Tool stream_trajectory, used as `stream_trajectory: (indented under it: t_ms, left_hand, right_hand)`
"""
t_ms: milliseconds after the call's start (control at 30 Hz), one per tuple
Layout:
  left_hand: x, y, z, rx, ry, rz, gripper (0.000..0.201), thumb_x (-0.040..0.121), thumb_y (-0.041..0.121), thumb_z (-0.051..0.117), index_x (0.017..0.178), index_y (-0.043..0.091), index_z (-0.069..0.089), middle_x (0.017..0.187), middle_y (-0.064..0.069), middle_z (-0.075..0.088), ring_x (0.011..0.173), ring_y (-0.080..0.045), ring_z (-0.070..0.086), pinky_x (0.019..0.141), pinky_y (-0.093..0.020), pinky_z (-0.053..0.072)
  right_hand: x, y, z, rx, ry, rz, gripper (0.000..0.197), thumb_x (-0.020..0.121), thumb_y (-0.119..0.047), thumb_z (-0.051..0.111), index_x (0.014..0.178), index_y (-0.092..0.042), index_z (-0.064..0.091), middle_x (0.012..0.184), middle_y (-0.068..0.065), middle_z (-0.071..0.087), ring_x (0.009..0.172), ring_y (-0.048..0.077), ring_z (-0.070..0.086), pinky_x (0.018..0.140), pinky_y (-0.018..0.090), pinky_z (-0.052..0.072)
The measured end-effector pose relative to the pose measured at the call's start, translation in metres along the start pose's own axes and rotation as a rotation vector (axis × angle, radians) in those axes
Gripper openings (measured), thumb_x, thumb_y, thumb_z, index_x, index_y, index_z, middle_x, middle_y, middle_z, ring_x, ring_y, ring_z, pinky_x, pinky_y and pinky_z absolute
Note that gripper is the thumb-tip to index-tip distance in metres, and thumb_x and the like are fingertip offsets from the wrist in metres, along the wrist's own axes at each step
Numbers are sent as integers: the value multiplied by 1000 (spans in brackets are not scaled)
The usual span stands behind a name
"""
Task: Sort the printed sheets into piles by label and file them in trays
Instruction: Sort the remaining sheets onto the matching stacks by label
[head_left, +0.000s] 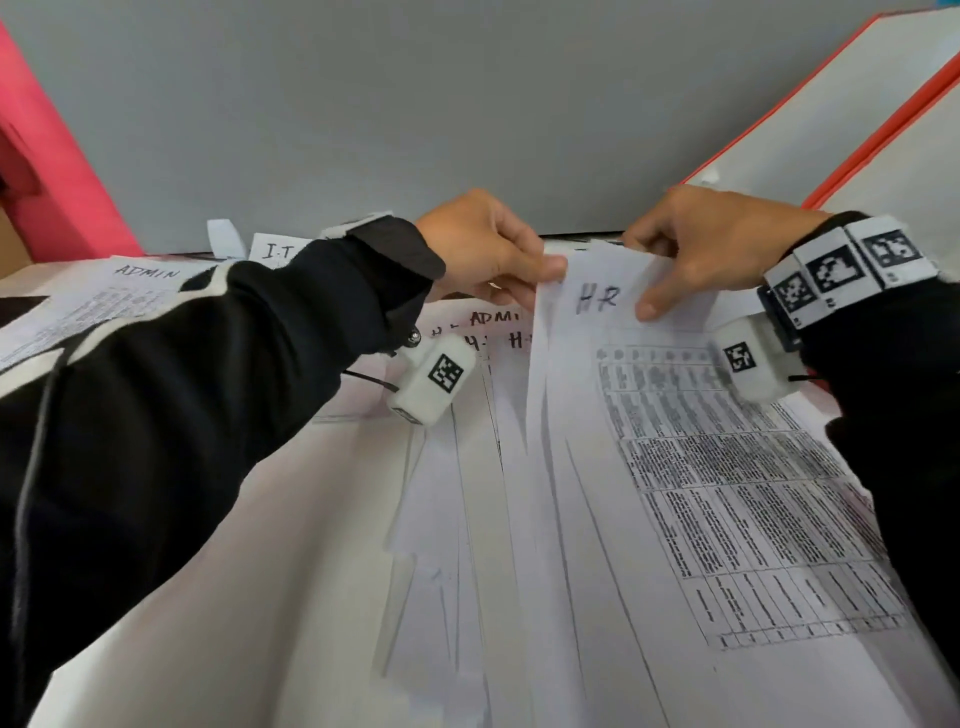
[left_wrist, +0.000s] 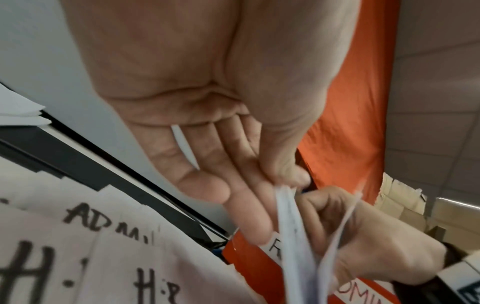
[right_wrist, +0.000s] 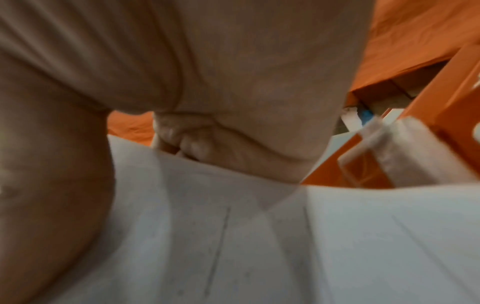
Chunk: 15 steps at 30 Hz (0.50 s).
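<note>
While the right hand (head_left: 711, 249) pinches the top edge of the HR sheet (head_left: 618, 364) between thumb and curled fingers, the left hand (head_left: 483, 249) pinches the same sheet's upper left corner, so each grip is pressed onto paper. That sheet tops a fanned stack (head_left: 493, 493) on the worktop. Behind the left sleeve lie an ADMIN pile (head_left: 119, 291) and an I.T label (head_left: 275, 252); orange trays (head_left: 852, 119) stand at right.
</note>
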<state>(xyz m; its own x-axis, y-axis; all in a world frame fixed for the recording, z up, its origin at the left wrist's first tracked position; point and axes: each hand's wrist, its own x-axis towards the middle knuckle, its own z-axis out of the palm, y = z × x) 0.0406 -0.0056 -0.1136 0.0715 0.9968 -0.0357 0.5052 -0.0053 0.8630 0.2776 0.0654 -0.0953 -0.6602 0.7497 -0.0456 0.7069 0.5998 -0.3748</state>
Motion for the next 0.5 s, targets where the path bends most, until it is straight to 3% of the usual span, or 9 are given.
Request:
stream_trajectory:
  t_ms: [67, 100, 167, 233, 333, 400, 500]
  left_hand:
    - [-1, -3, -4, 46, -37, -44, 41, 100, 40, 59, 99, 3, 76, 88, -9, 79, 82, -24, 77, 79, -35, 59]
    - [0, -7, -4, 176, -37, -42, 43, 101, 45, 56, 99, 8, 77, 88, -6, 79, 83, -24, 77, 82, -38, 59]
    - [3, -17, -1, 578, -36, 14, 33, 92, 51, 66, 95, 22, 79, 87, 4, 78, 83, -20, 73, 86, -36, 57]
    - [2, -23, 8, 867, -57, 52, 38, 75, 56, 80, 100, 26, 79, 91, 9, 75, 87, -16, 68, 82, -28, 55]
    - [7, -22, 14, 897, -3, 66, 39, 69, 46, 88, 98, 22, 78, 80, 12, 67, 80, -13, 64, 69, -22, 46]
    - [12, -21, 12, 859, 58, 68, 26, 71, 35, 89, 90, 21, 80, 65, 19, 59, 67, -8, 58, 61, -20, 44]
    - [18, -22, 7, 843, 83, 65, 12, 74, 30, 87, 82, 23, 82, 61, 22, 62, 62, -2, 57, 72, -23, 53]
  right_hand:
    - [-5, 5, -12, 25, 20, 4, 40, 66, -5, 94, 81, -28, 66, 75, -1, 77, 67, 21, 69, 65, 36, 54]
    - [-9, 8, -19, 61, 38, 6, 49, 64, -2, 94, 87, -33, 64, 82, 3, 79, 75, 26, 74, 71, 44, 59]
    - [-19, 11, -31, 181, 40, 8, 62, 60, 2, 92, 103, -32, 63, 92, 10, 80, 85, 35, 77, 80, 58, 61]
    - [-29, 15, -41, 270, -12, -2, 66, 52, -9, 96, 110, -28, 72, 98, 12, 81, 90, 36, 78, 87, 64, 58]
    - [-35, 15, -47, 268, -26, -16, 61, 49, -21, 100, 107, -23, 81, 102, 10, 81, 93, 33, 79, 93, 61, 58]
    - [-33, 13, -47, 250, 13, -14, 46, 59, -8, 94, 102, -21, 83, 98, 8, 81, 91, 31, 79, 94, 58, 58]
    - [-29, 10, -42, 180, 2, 24, 44, 67, 1, 89, 102, -24, 82, 94, 6, 82, 87, 28, 79, 94, 56, 59]
